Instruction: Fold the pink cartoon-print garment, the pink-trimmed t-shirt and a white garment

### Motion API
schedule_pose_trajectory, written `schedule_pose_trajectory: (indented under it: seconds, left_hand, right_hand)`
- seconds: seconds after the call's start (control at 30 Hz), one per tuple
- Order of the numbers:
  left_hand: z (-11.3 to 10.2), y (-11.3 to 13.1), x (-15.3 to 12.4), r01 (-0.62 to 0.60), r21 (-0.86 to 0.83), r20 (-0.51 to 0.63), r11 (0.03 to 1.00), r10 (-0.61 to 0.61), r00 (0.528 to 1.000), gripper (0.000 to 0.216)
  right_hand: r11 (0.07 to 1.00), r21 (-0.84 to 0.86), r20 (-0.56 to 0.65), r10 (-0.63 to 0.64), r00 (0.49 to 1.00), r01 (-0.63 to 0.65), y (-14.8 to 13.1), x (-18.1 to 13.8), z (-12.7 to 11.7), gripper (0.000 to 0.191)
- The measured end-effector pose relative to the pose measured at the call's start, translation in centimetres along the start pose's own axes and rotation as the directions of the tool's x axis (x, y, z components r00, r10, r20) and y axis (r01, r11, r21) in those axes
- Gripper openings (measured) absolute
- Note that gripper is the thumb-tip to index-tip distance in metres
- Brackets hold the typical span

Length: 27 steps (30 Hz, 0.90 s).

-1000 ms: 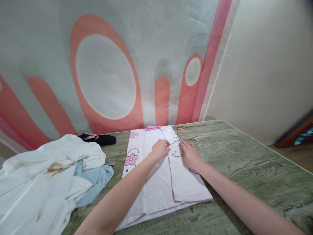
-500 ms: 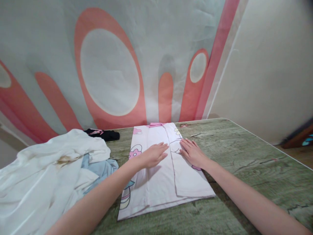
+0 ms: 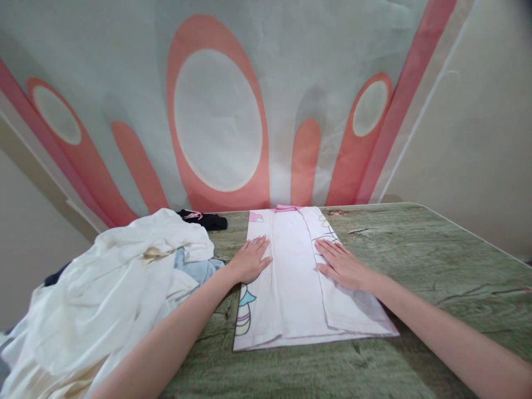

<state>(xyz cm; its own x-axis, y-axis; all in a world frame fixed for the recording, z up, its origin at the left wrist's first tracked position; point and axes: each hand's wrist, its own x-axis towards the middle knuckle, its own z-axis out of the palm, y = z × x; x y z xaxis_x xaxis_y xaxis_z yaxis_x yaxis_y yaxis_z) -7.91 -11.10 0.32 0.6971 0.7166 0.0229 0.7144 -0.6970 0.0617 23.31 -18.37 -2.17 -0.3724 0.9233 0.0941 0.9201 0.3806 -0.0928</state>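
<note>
ok so going by how it lies, you look about partway through folding this white shirt (image 3: 297, 277). both sides are turned in toward the middle, leaving a plain strip running down between the two flaps, with the pink collar (image 3: 286, 208) at the far end. what i'd call left is the lengthwise part: it's laid out long on the table (image 3: 436, 266), not doubled over bottom to top yet. the heap of white clothes (image 3: 120, 293) to your left looks loose and rumpled, with some light blue cloth (image 3: 199, 270) poking out, so none of that seems neatly folded as far as i can see. as for your hands, the shirt lies right under and between them. your left hand (image 3: 251, 259) is spread flat on the left flap, wrist out past the edge, and your right hand (image 3: 343, 266) is pressed flat on the right flap, fingertips close to its inner edge. fingers are stretched out on both, palms down, and neither one is pinching or gripping any fabric.
</note>
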Motion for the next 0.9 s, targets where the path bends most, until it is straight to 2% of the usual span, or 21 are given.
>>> schedule_pose_trajectory:
  seconds: [0.27,0.47,0.6,0.73,0.8,0.9]
  left_hand:
    - [0.5,-0.7,2.3,0.013,0.014,-0.005,1.000,-0.013,1.000,0.061]
    - [-0.1,-0.7,1.2,0.012,-0.018,-0.022,1.000,-0.013,1.000,0.055]
    - [-0.9,-1.1,-0.5,-0.081,-0.077,-0.078,0.994,0.075,0.994,0.046]
    - [-1.1,-1.7,-2.3,-0.061,-0.156,-0.169,0.986,0.034,0.985,0.042]
    - [-0.9,-1.9,-3.0,-0.033,-0.186,-0.195,0.982,-0.004,0.981,0.040]
    - [-0.4,-1.9,-3.6,-0.018,-0.197,-0.211,0.980,-0.025,0.977,0.039]
  right_hand:
    - [0.995,-0.052,0.025,0.088,0.996,-0.087,1.8,1.5,0.0,0.066]
    - [0.986,-0.055,0.015,0.160,0.987,-0.159,1.2,0.7,-0.2,0.065]
    - [0.996,0.054,-0.049,0.073,0.996,-0.070,-2.0,0.7,-2.2,0.045]
    - [0.959,0.274,-0.090,0.100,0.991,-0.072,-7.4,2.0,-3.8,0.019]
    - [0.944,0.320,-0.056,0.100,0.993,-0.077,-10.1,2.5,-4.0,0.018]
    - [0.938,0.331,0.026,0.099,0.995,-0.102,-12.8,2.5,-3.6,0.031]
